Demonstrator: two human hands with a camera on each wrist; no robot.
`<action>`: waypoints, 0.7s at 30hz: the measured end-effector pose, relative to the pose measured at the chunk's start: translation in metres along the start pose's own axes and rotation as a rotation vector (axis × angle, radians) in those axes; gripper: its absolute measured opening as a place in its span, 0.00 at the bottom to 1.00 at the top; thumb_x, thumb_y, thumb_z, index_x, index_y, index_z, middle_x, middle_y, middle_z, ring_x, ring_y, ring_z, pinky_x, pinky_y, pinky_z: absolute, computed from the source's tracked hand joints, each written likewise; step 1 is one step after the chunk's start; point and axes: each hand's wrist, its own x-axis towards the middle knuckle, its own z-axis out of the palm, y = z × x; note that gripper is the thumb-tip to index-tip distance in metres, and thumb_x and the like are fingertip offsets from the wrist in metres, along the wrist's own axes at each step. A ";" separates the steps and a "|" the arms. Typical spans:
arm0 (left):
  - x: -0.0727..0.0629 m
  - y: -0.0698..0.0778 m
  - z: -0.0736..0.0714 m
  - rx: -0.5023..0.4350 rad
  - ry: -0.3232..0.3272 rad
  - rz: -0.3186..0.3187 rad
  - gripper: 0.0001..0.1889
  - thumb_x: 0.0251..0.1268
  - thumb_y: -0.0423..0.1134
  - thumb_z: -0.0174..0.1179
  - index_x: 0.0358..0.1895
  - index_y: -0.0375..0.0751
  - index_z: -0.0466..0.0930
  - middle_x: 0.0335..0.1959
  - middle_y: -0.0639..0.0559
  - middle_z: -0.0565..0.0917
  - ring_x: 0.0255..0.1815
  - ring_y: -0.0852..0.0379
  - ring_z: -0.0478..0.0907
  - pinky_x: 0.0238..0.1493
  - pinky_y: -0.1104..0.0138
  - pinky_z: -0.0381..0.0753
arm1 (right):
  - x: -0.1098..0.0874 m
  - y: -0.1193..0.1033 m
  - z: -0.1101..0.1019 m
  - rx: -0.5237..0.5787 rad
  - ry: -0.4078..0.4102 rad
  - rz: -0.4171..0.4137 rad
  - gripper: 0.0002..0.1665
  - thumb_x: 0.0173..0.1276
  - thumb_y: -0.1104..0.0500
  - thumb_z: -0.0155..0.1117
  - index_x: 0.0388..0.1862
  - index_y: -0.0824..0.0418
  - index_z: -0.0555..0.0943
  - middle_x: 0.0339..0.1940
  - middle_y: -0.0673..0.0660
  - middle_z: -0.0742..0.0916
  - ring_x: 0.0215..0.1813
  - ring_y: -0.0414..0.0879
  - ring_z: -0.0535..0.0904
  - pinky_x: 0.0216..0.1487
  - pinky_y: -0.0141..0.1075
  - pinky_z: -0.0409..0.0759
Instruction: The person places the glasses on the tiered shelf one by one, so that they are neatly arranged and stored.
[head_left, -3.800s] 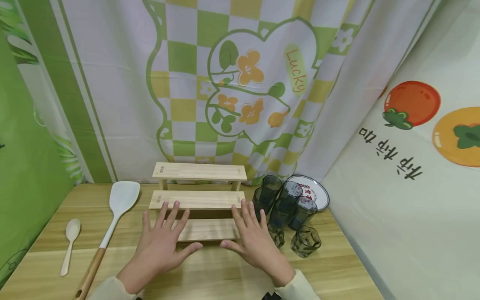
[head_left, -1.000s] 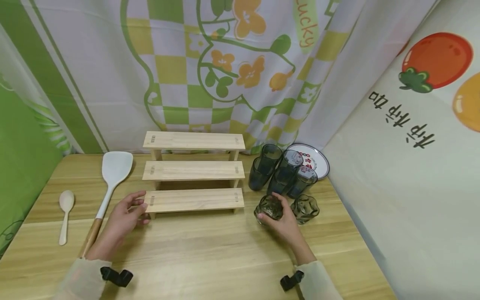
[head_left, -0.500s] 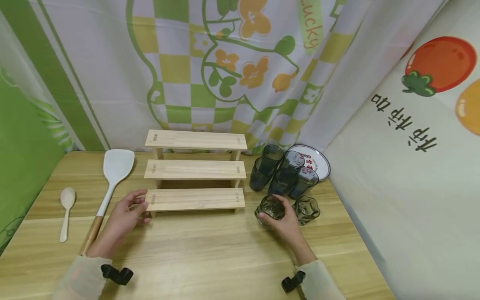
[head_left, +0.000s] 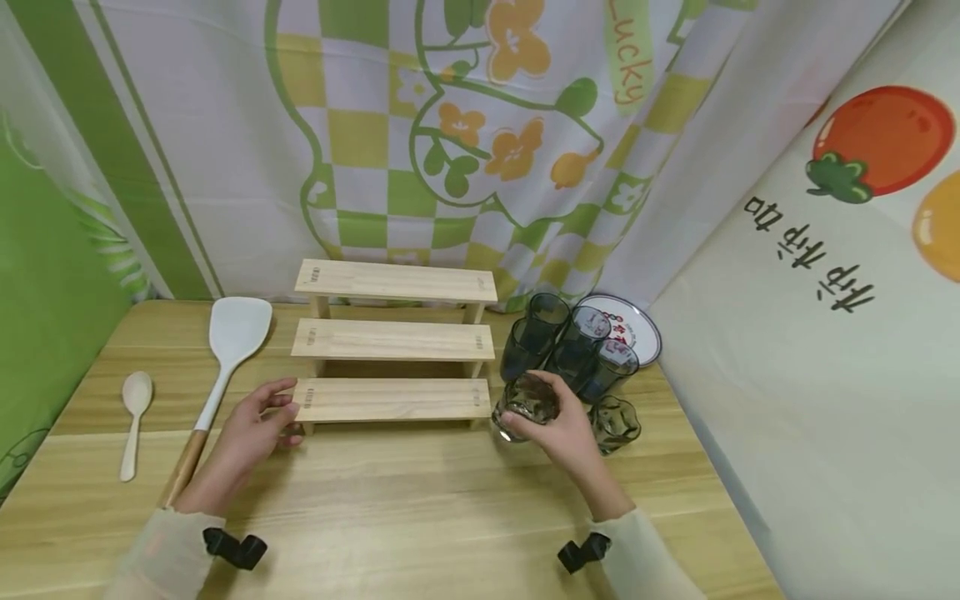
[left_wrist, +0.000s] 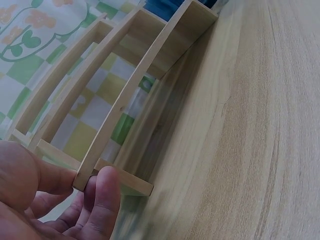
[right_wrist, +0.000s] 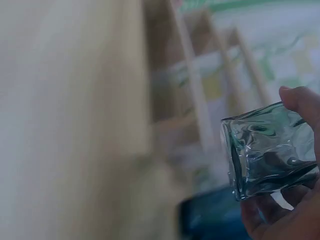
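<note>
A pale wooden three-tier rack (head_left: 393, 340) stands at the back of the table. My left hand (head_left: 258, 423) pinches the left end of its lowest board; in the left wrist view the fingertips (left_wrist: 104, 192) lie round that board's corner. My right hand (head_left: 564, 429) grips a short wavy glass tumbler (head_left: 527, 402) between thumb and fingers. The tumbler is raised and tilted beside the rack's right end. The right wrist view shows its thick base and clear rippled wall (right_wrist: 270, 150). A second wavy tumbler (head_left: 615, 423) stands just right of my right hand.
Several tall dark glasses (head_left: 581, 333) stand close together right of the rack, a patterned plate (head_left: 637, 329) behind them. To the left lie a white spatula (head_left: 238, 329) with a wooden handle and a small pale spoon (head_left: 137, 396). A curtain hangs behind the table (head_left: 420, 517).
From open above the rack, my left hand went to its lowest board and my right to the tumbler. Over the last half second the right hand raised and tilted the tumbler, shifting it slightly left.
</note>
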 end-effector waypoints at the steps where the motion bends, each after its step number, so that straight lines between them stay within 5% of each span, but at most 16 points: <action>1: 0.000 0.000 0.000 -0.003 0.003 0.002 0.27 0.81 0.30 0.49 0.78 0.31 0.56 0.60 0.34 0.64 0.45 0.54 0.78 0.44 0.60 0.89 | 0.006 -0.012 0.002 0.007 -0.022 -0.030 0.43 0.55 0.52 0.84 0.68 0.54 0.74 0.59 0.57 0.82 0.60 0.56 0.78 0.62 0.53 0.77; 4: 0.000 0.000 -0.002 -0.005 0.007 0.011 0.26 0.81 0.29 0.48 0.77 0.30 0.57 0.60 0.33 0.64 0.44 0.54 0.78 0.44 0.61 0.89 | 0.027 -0.050 0.012 0.010 -0.088 -0.107 0.42 0.57 0.54 0.83 0.68 0.55 0.74 0.60 0.56 0.82 0.61 0.54 0.77 0.65 0.52 0.76; 11: 0.002 0.001 0.001 -0.017 -0.002 0.017 0.27 0.81 0.29 0.49 0.77 0.29 0.56 0.59 0.33 0.64 0.43 0.53 0.78 0.43 0.62 0.89 | 0.086 -0.123 0.051 0.024 -0.214 -0.183 0.44 0.57 0.39 0.80 0.70 0.45 0.73 0.60 0.44 0.80 0.60 0.44 0.76 0.60 0.46 0.80; 21: 0.002 -0.001 -0.001 -0.027 0.016 0.000 0.26 0.81 0.29 0.49 0.77 0.31 0.57 0.59 0.34 0.64 0.42 0.55 0.77 0.43 0.63 0.89 | 0.171 -0.180 0.129 0.058 -0.304 -0.166 0.48 0.55 0.36 0.79 0.70 0.50 0.71 0.59 0.45 0.80 0.60 0.43 0.76 0.56 0.35 0.81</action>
